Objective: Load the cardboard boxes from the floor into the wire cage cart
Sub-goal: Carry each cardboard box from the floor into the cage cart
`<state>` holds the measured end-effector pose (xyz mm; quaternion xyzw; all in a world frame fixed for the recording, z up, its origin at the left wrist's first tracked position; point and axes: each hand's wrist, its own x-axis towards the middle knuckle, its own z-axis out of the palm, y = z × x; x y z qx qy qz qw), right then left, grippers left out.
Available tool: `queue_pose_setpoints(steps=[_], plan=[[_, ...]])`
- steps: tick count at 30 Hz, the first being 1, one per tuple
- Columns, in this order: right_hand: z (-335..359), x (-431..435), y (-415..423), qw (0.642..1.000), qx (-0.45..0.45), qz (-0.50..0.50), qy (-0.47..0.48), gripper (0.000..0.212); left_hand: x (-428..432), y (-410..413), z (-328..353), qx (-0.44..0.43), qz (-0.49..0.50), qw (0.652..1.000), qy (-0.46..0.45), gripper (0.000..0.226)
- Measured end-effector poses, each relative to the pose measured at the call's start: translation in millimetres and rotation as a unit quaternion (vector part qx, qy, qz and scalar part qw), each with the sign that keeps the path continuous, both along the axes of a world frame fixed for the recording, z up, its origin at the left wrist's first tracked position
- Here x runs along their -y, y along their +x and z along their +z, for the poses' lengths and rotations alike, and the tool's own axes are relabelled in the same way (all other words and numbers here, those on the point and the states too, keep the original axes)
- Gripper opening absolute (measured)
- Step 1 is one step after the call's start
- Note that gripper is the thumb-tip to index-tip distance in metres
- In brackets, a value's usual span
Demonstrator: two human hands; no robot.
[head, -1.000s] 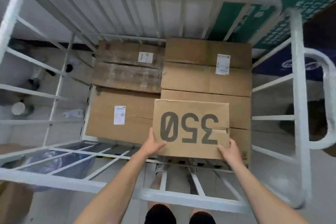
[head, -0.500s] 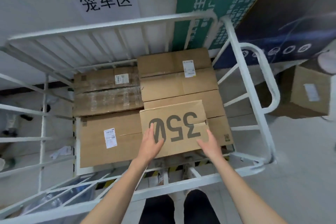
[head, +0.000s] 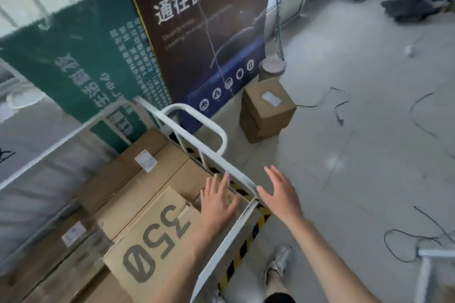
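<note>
Box 350 (head: 152, 236) inside cage cart (head: 227, 241); left hand (head: 218, 204), right hand (head: 280, 194) splayed

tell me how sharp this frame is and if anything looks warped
Head view: motion blur smears the green wall poster; the brown cardboard box printed 350, left hand and right hand read sharper; the wide-angle lens bows the rails of the white wire cage cart.

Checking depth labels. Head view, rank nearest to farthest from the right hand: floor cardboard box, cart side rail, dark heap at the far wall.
From the right hand:
1. Cart side rail, just left of the fingertips.
2. Floor cardboard box, ahead, outside the cart.
3. Dark heap, far across the floor, upper right.
</note>
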<state>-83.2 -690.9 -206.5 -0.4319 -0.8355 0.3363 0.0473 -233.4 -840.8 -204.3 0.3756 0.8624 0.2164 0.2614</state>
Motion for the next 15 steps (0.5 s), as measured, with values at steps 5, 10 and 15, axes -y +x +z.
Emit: queue_pose_setpoints(steps=[5,10,15], plan=[[7.0,-82.9,90.6,0.995,-0.028,-0.100,0.010,0.068,-113.6,66.3,21.9,-0.007,-0.073,0.997,0.029,0.073],[10.3,-148.7,150.2,0.988,-0.020,-0.155,0.011,0.071,-196.0,116.8,26.2,0.007,-0.115,0.993,0.028,0.072],[7.6,-195.1,171.6,0.987,-0.019,-0.159,0.012,0.072,-251.4,126.8,24.3,0.006,-0.111,0.993,0.036,0.072]])
